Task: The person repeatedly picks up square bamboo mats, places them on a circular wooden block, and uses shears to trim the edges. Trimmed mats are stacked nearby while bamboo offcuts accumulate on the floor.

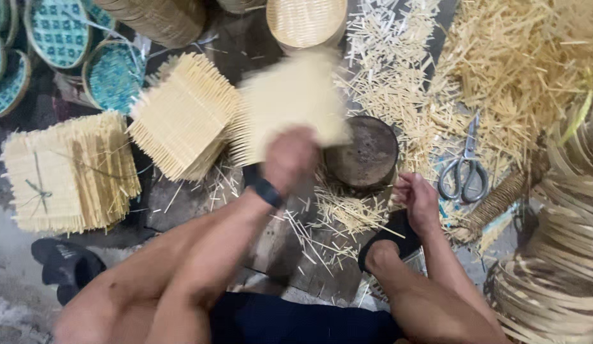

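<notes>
Soft, even overhead light, dim toward the corners; the left hand [289,158] and its woven mat [293,102] smear with motion blur.

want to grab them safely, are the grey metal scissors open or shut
Shut: the grey metal scissors lie flat among pale bamboo offcuts, blades together, away from both hands.

Bare arms, no sleeves; bare knees. Left hand [290,158] and right hand [419,200] ungloved, no rings showing. Snug black band with a flat rectangular black face [267,190] around the left wrist, just below the hand. Dark navy cloth shorts [296,322] below that band, across the lap. Black rubber sandal strap [398,232] right of the band, over bare toes.
</notes>
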